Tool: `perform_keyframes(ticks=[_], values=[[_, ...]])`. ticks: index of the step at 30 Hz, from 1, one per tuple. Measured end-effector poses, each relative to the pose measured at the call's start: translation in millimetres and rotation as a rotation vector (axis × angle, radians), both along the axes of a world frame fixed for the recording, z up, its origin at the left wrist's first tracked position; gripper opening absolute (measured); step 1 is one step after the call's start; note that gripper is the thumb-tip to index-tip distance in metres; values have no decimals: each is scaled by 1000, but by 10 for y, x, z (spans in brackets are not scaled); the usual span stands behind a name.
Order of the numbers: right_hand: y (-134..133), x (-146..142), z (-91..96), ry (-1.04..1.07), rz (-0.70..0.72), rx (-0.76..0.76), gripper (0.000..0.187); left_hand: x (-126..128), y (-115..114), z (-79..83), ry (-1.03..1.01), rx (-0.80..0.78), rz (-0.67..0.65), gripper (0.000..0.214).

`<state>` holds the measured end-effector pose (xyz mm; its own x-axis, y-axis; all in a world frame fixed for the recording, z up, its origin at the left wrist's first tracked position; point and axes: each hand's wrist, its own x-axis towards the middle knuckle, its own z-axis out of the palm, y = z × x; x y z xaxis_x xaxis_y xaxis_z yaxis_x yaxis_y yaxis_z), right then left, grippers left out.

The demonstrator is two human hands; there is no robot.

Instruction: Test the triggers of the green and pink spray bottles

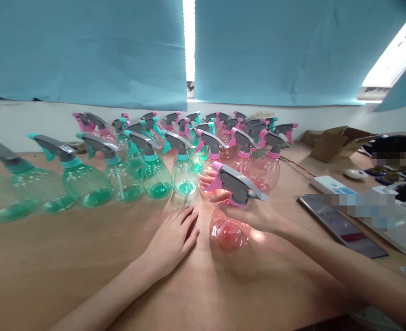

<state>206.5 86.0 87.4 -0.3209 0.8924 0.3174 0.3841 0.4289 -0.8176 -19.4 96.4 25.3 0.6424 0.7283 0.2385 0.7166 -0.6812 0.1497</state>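
My right hand (249, 211) is wrapped round the neck of a pink spray bottle (228, 232) with a grey and pink trigger head (237, 184); the bottle stands on the wooden table (86, 266) just in front of the rows. My left hand (173, 239) lies flat on the table to the left of that bottle, fingers stretched out, holding nothing. Behind both hands stand several green spray bottles (155, 177) on the left and several pink spray bottles (268, 165) on the right.
A phone or tablet (341, 225) lies at the right, beside a white power strip (330, 185) and papers. Cardboard boxes (337, 140) sit at the back right. Blue curtains (86, 50) hang over the wall behind the table.
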Motion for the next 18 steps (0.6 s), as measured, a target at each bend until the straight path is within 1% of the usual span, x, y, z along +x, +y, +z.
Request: perform_keyframes(ticks=[3,6,7,8,11,12,17,18], values=[[-8,-30,41,25,8,38,41,0,-4,5,-6,2,4,39],[7,-51,53,64,48,52,52,0,-1,1,3,3,5,39],[17,-55,51,78,56,54,51,0,0,0,6,3,5,40],[26,-59,46,85,48,55,47,1,1,-2,8,3,5,40],[37,-68,31,47,-25,63,16,6,1,-1,5,-1,6,40],[31,-70,30,34,-48,68,9,7,0,0,6,-4,5,40],[-53,-47,75,-15,-87,34,19,8,-11,9,20,-16,-5,40],[-69,-29,82,-17,-90,37,23,6,-13,8,20,-11,-6,41]])
